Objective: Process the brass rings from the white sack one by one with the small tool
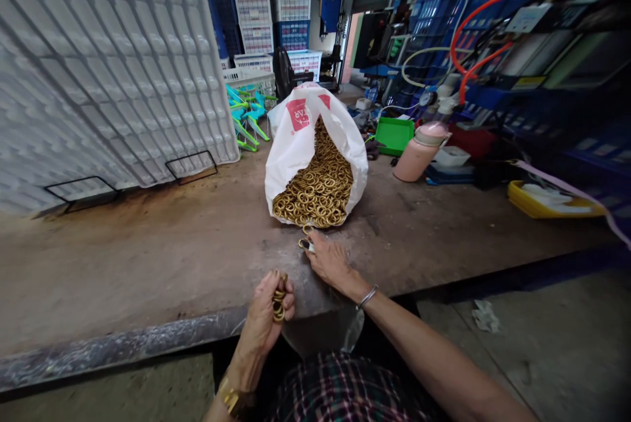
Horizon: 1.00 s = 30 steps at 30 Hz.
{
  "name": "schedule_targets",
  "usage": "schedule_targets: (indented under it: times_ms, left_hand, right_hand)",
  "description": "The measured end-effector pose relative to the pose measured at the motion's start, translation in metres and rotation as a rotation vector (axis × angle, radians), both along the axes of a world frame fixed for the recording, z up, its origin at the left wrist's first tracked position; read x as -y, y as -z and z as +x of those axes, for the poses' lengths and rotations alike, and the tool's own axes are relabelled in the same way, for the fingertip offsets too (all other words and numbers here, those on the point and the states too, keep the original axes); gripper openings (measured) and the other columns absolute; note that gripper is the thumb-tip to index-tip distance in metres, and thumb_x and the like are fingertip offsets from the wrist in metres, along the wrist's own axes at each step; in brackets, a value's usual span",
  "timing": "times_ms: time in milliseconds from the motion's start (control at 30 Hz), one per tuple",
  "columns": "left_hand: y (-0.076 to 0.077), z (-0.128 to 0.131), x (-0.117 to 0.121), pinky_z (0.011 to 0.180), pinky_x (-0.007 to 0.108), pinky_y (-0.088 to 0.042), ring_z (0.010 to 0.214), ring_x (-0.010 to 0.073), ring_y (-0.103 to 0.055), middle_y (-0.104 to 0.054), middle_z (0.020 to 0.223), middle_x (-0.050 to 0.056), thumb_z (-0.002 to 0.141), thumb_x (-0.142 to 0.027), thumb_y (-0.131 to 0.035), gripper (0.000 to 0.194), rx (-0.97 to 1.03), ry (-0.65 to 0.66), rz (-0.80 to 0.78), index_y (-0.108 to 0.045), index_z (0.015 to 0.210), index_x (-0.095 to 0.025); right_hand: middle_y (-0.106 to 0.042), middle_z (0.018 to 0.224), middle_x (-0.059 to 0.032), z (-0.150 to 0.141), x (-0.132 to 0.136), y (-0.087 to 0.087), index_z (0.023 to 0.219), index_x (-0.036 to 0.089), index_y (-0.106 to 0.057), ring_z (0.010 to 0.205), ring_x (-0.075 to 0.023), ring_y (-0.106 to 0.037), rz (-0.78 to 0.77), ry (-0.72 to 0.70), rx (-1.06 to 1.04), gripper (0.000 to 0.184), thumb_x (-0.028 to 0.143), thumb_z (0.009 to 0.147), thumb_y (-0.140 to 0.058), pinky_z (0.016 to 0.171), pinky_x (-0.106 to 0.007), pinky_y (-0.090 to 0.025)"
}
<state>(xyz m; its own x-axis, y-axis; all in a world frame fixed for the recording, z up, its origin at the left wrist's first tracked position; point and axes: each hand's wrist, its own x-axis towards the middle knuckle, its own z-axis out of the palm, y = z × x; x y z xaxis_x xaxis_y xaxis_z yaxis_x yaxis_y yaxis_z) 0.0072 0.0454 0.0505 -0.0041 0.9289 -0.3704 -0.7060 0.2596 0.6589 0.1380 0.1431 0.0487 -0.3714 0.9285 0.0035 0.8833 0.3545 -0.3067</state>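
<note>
A white plastic bag (288, 146) lies on its side on the bench, its mouth toward me, full of brass-coloured metal rings (320, 188). Near the bench's front edge, my left hand (269, 304) is curled around several of these rings (279, 304). My right hand (328, 257) reaches just in front of the bag's mouth, with a ring (302, 244) at its fingertips and a small dark-and-white piece (307, 246) by the fingers. Another ring (308, 229) lies between that hand and the bag. The right fingers are pinched together.
The brown bench (148, 257) has a worn front edge. Stacked white ribbed panels (113, 67) stand on the left, with black wire stands (81, 193) at their foot. To the right are a pink bottle (418, 156), a green tray (395, 136), a yellow tray (552, 202) and a machine with orange hoses (458, 47).
</note>
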Motion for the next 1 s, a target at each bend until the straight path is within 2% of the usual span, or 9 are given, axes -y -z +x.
schedule_targets:
  times_ms: [100,233,367,467,567,667,767,900,1000]
  left_hand:
    - [0.002,-0.002,0.0,0.035,0.013,-0.026,0.041,0.0028,-0.04,-0.054,0.064,-0.003,0.073,-0.035,-0.064,0.026,0.003,-0.002,-0.019,-0.045,0.075,-0.017]
    - [0.0,-0.004,-0.001,0.035,0.013,-0.026,0.043,0.0035,-0.041,-0.053,0.063,-0.003,0.068,-0.025,-0.068,0.027,0.034,0.021,-0.046,-0.05,0.087,-0.017]
    - [-0.003,-0.006,-0.004,0.036,0.012,-0.029,0.052,0.005,-0.048,-0.056,0.071,0.0,0.064,-0.02,-0.07,0.024,0.083,0.027,-0.049,-0.053,0.079,-0.013]
    - [-0.003,-0.007,-0.006,0.036,0.013,-0.031,0.058,0.0071,-0.053,-0.059,0.08,0.003,0.06,-0.02,-0.072,0.027,0.053,0.014,-0.041,-0.053,0.077,-0.013]
    - [-0.002,-0.005,-0.007,0.035,0.013,-0.031,0.05,0.0054,-0.048,-0.057,0.073,-0.001,0.061,-0.025,-0.072,0.029,-0.085,-0.043,-0.019,-0.052,0.079,-0.015]
    - [-0.002,-0.002,-0.009,0.034,0.014,-0.031,0.04,0.004,-0.039,-0.05,0.058,-0.006,0.068,-0.036,-0.065,0.028,-0.397,-0.12,0.008,-0.052,0.086,-0.017]
    - [-0.003,-0.002,-0.01,0.033,0.015,-0.031,0.037,0.0052,-0.036,-0.043,0.05,-0.009,0.073,-0.041,-0.058,0.036,-0.682,-0.112,0.044,-0.054,0.099,-0.016]
    - [-0.001,-0.002,-0.008,0.035,0.017,-0.033,0.037,0.0063,-0.036,-0.04,0.046,-0.008,0.076,-0.044,-0.052,0.036,-0.775,-0.026,0.097,-0.056,0.094,-0.014]
    - [0.003,-0.002,-0.007,0.037,0.017,-0.034,0.038,0.0065,-0.037,-0.041,0.046,-0.007,0.077,-0.044,-0.052,0.032,-0.796,-0.069,0.106,-0.056,0.086,-0.014]
  right_hand:
    - [-0.059,0.099,-0.0073,-0.002,-0.005,0.005,0.108,0.02,-0.045,0.08,-0.0199,-0.058,0.012,-0.018,0.045,0.025,0.029,0.086,-0.04,0.065,-0.028,-0.036]
    - [-0.059,0.097,-0.0077,-0.004,-0.006,0.006,0.107,0.02,-0.046,0.077,-0.0193,-0.057,0.028,-0.024,0.085,0.023,0.022,0.086,-0.036,0.065,-0.028,-0.036]
    - [-0.059,0.099,-0.0092,-0.001,-0.005,0.004,0.107,0.018,-0.048,0.077,-0.0186,-0.056,-0.001,-0.039,0.078,0.026,0.017,0.084,-0.037,0.066,-0.027,-0.035]
    - [-0.059,0.097,-0.0091,0.002,-0.004,0.004,0.102,0.017,-0.052,0.078,-0.0175,-0.054,-0.018,-0.073,-0.01,0.024,0.016,0.082,-0.038,0.066,-0.026,-0.034]
    - [-0.059,0.08,-0.0052,0.004,-0.001,0.001,0.088,0.016,-0.054,0.071,-0.0143,-0.051,-0.098,-0.113,-0.235,0.015,0.019,0.084,-0.039,0.062,-0.024,-0.032]
    - [-0.051,0.065,0.0012,0.002,0.006,-0.008,0.075,0.015,-0.052,0.063,-0.0108,-0.045,-0.252,-0.187,-0.511,0.017,0.025,0.085,-0.041,0.058,-0.021,-0.03]
    - [-0.044,0.061,0.0048,0.0,0.013,-0.014,0.072,0.015,-0.051,0.06,-0.0087,-0.039,-0.38,-0.241,-0.669,0.019,0.03,0.083,-0.044,0.056,-0.02,-0.029]
    - [-0.043,0.062,0.0055,-0.004,0.02,-0.014,0.072,0.015,-0.05,0.061,-0.008,-0.038,-0.438,-0.273,-0.737,0.019,0.032,0.082,-0.046,0.057,-0.02,-0.029]
    - [-0.042,0.062,0.006,-0.007,0.023,-0.014,0.072,0.016,-0.05,0.06,-0.0077,-0.037,-0.462,-0.248,-0.738,0.02,0.032,0.082,-0.046,0.056,-0.019,-0.028]
